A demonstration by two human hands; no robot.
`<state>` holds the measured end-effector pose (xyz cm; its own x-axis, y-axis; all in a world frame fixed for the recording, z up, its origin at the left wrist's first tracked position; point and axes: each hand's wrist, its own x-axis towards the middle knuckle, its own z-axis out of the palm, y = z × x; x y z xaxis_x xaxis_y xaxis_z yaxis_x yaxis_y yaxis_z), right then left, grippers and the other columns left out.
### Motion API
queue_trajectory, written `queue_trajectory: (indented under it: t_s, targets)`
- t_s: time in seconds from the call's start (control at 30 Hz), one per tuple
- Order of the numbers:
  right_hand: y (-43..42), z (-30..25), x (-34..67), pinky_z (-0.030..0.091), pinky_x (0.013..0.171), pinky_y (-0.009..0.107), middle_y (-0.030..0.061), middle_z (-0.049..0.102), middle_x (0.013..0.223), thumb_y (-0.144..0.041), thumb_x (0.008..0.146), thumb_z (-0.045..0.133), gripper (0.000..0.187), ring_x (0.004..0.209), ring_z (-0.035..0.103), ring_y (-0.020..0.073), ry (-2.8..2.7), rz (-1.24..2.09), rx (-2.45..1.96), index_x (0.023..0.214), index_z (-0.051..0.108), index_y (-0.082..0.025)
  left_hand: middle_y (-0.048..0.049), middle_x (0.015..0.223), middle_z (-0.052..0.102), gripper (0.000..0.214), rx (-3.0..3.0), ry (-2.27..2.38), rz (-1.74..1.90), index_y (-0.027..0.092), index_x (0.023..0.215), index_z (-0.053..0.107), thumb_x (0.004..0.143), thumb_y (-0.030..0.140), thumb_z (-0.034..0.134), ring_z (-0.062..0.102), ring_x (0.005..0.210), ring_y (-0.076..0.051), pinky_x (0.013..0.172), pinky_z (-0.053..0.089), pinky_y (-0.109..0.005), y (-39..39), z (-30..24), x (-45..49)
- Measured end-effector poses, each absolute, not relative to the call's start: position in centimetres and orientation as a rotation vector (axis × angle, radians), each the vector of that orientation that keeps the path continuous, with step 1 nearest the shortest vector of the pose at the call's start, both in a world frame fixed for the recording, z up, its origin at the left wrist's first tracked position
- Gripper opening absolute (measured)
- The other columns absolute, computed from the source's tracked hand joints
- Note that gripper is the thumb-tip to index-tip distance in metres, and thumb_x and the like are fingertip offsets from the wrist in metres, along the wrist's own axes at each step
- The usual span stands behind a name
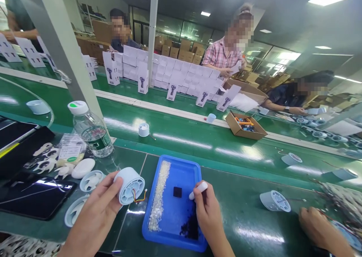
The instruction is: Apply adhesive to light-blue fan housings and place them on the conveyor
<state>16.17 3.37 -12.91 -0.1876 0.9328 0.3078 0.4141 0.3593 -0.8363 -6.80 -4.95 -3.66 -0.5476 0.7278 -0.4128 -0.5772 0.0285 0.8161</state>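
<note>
My left hand (103, 200) is closed on a light blue fan housing (131, 185), a short round piece with a spoked face turned to the right. Thin coloured wires with a small white plug hang from that face. Over the right side of a blue tray (177, 240), my right hand (207, 208) pinches a short white pen-like tool (200, 189), its tip pointing left. Inside the tray, small clear-white pieces (158, 196) line the left side. A black square (177, 191) lies near the middle, and small black bits (189, 225) lie at the lower right.
A water bottle (92, 130), white fan parts (46, 162) and a black tablet-like panel (36, 195) lie left. Another person's hand (315, 223) is at right near a blue housing (275, 201). Beyond runs a green conveyor (181, 140) with a cardboard box (246, 127); people handle white boxes (172, 89) behind.
</note>
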Motion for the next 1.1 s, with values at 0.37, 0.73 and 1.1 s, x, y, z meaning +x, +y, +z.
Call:
queue_trajectory:
  t_s: [0.37,0.73,1.1]
  targets:
    - [3.5,-12.8,15.5,0.048,0.062,0.020,-0.0012,0.061,0.078,-0.034,0.095,0.047,0.013,0.067,0.059,0.0124,-1.823,0.619,-1.056,0.094,0.054,-0.024,0.0027,0.084,0.071,0.031,0.122,1.227,1.676,0.025,0.088,0.070,0.061,0.031,0.085,0.064,0.075,-0.013,0.065,0.058,-0.019,-5.8,-5.8,-7.7]
    - [0.1,-10.2,13.8,0.053,0.074,0.026,0.0038,0.063,0.098,-0.035,0.093,0.053,0.016,0.090,0.065,0.0175,-1.547,0.685,-0.965,0.105,0.058,-0.025,0.0025,0.075,0.064,0.016,0.236,1.157,1.628,0.020,0.080,0.063,0.078,0.034,0.072,0.057,0.067,-0.009,0.064,0.052,-0.019,-5.7,-5.2,-5.6]
    - [4.7,-13.5,14.8,0.046,0.060,0.027,-0.0007,0.058,0.072,-0.041,0.096,0.041,0.024,0.062,0.054,0.0144,-1.708,0.775,-1.066,0.097,0.053,-0.021,0.0022,0.075,0.068,0.027,0.147,1.165,1.623,0.020,0.083,0.064,0.066,0.031,0.082,0.062,0.068,-0.012,0.060,0.053,-0.018,-6.2,-4.6,-5.4]
